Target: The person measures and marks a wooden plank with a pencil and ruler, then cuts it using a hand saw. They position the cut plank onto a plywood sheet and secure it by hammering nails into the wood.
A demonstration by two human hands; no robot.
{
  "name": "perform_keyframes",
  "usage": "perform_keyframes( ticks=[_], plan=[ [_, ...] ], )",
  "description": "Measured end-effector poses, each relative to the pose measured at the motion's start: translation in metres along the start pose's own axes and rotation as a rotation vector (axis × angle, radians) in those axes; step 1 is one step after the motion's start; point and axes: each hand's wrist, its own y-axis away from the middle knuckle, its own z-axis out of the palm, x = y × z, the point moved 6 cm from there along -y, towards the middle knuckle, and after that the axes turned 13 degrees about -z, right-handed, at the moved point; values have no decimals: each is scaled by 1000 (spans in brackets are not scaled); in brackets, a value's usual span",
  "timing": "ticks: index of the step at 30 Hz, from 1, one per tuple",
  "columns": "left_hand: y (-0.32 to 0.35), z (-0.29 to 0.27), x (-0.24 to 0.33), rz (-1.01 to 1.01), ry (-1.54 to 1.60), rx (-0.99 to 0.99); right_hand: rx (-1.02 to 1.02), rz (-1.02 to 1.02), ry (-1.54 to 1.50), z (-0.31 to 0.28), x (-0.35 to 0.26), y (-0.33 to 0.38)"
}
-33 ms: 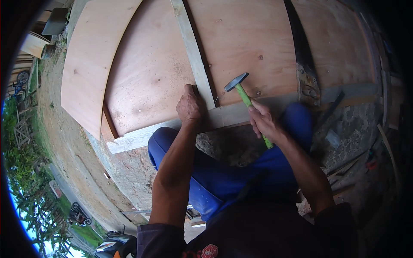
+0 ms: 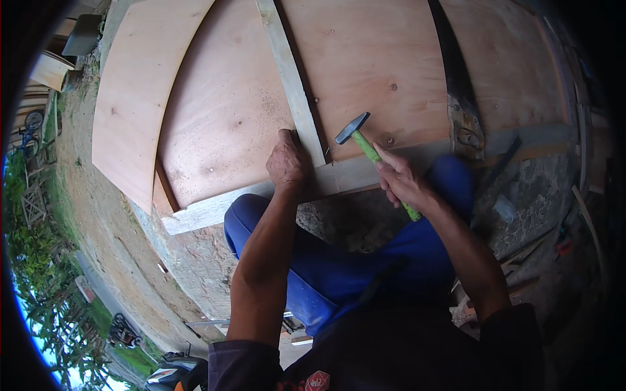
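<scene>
My right hand (image 2: 401, 176) is closed around the green handle of a hammer (image 2: 366, 146). The hammer's dark metal head hangs over the plywood panel (image 2: 365, 72), just right of a narrow wooden batten (image 2: 290, 78). Low on the batten's left side, my left hand (image 2: 287, 163) is closed against it, close to where it meets the front rail (image 2: 218, 212). Some fingers of that hand are hidden. No nail can be made out between the left fingers.
A handsaw (image 2: 464, 124) lies across the panel at the right. A curved plywood sheet (image 2: 134, 98) overlaps the left part. My blue-trousered knees press close to the front rail. Wood scraps and a clear plastic piece (image 2: 505, 209) lie on the ground at right.
The hammer's head has shifted slightly left and down, with my right hand moving a little along with it. My left hand stays at the batten.
</scene>
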Motion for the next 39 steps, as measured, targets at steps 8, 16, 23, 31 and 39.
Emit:
perform_keyframes(
  ticks=[8,16,23,31,39],
  plan=[
    [1,2,6,2,-54,-33,89,-687,518,-17,-3,-32],
    [0,2,8,-6,-85,-51,146,-431,423,-6,10,-21],
    [-2,4,2,-25,-95,-57,220,-388,368,-14,-2,-19],
    [4,2,-2,-20,-67,-95,329,-22,-491,63,23,14],
    [5,-3,-4,373,-312,-439,343,-69,-326,53,30,17]
  ],
)
